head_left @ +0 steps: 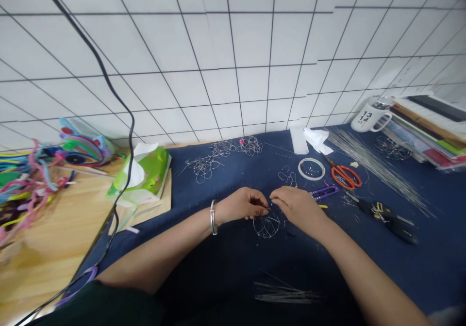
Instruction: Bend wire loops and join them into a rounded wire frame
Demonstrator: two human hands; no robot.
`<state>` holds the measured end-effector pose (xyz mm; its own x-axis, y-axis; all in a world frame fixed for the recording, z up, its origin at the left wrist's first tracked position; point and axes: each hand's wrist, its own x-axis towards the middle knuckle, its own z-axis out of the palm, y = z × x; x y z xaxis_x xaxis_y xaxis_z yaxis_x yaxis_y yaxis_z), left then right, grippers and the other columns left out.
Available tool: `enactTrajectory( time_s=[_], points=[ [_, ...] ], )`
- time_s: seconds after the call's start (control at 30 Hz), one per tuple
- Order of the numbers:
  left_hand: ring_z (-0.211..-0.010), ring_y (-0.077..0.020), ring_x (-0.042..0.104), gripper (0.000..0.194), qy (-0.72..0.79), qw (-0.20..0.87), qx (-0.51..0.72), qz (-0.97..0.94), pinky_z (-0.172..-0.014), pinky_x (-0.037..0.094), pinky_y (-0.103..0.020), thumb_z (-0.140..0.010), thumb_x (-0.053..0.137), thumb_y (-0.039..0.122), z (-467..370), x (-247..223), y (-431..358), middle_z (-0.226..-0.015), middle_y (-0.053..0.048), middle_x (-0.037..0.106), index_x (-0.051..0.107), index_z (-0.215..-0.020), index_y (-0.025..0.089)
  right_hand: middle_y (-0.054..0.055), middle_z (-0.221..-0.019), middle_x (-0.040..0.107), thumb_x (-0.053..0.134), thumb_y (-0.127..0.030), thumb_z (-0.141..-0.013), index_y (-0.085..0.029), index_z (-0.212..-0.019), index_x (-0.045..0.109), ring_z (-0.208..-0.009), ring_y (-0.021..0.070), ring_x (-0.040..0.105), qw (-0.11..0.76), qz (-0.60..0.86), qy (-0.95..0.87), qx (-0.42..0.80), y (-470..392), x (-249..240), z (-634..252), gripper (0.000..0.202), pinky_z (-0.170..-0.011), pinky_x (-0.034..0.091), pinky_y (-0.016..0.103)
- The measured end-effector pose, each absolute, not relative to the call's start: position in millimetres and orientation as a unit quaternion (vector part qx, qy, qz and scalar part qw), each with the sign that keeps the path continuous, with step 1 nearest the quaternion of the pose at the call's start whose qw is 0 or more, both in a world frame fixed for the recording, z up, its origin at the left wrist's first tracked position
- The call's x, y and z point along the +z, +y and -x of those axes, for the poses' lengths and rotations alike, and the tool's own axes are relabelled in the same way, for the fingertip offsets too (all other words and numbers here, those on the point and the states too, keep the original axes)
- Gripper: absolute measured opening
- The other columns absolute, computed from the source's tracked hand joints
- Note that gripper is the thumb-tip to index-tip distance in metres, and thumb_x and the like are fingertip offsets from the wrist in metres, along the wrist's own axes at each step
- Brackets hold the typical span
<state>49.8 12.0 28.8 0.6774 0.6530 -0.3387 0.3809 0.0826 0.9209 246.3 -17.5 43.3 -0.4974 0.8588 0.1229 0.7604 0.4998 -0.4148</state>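
Note:
A small rounded shape of bent silver wire [267, 227] with tiny pinkish dots hangs below my fingertips, over the dark blue cloth. My left hand [251, 203] pinches its top edge between thumb and fingers, and a bracelet circles that wrist. Close beside it, my right hand [293, 205] is closed in a pinch at the wire's upper right. What sits between the right fingertips is too small to make out. Loose straight wires [286, 294] lie on the dark fabric nearer to me.
Finished-looking wire tangles [251, 145] lie at the back. On the right are a bead dish [311, 169], orange scissors [345, 176], purple snips [325, 192], black pliers [388, 219], long wires [378, 166] and a mug [371, 115]. A tissue pack [155, 173] and black cable [129, 166] are left.

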Motion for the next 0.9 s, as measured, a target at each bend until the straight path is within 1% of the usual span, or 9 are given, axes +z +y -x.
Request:
enactTrajectory(
  time_s=[0.23, 0.4, 0.9],
  points=[
    [-0.054, -0.0065, 0.048, 0.024, 0.386, 0.624, 0.100, -0.672, -0.051, 0.042, -0.019, -0.073, 0.056, 0.033, -49.9, 31.7, 11.4, -0.069, 0.000, 0.055, 0.062, -0.087, 0.014, 0.000, -0.082, 0.060, 0.041, -0.017, -0.085, -0.021, -0.088, 0.053, -0.078, 0.0127, 0.054, 0.132, 0.468, -0.859, 0.160, -17.5, 44.3, -244.3, 0.013, -0.069, 0.035, 0.024],
    [-0.055, -0.0070, 0.049, 0.023, 0.383, 0.623, 0.098, -0.675, -0.051, 0.043, -0.020, -0.075, 0.054, 0.031, -49.6, 30.0, 11.4, -0.069, 0.000, 0.055, 0.061, -0.089, 0.014, -0.001, -0.079, 0.060, 0.042, -0.019, -0.085, -0.021, -0.089, 0.051, -0.075, 0.0128, 0.053, 0.120, 0.470, -0.858, 0.167, -18.3, 43.6, -242.5, 0.010, -0.065, 0.033, 0.024],
    [-0.051, -0.0063, 0.049, 0.019, 0.386, 0.635, 0.090, -0.664, -0.049, 0.043, -0.018, -0.073, 0.055, 0.029, -49.8, 29.3, 10.7, -0.061, 0.002, 0.050, 0.056, -0.079, 0.012, 0.000, -0.079, 0.060, 0.041, -0.018, -0.085, -0.021, -0.091, 0.052, -0.071, 0.0118, 0.053, 0.104, 0.454, -0.864, 0.190, -19.0, 44.9, -238.2, 0.012, -0.062, 0.032, 0.023]
  ],
)
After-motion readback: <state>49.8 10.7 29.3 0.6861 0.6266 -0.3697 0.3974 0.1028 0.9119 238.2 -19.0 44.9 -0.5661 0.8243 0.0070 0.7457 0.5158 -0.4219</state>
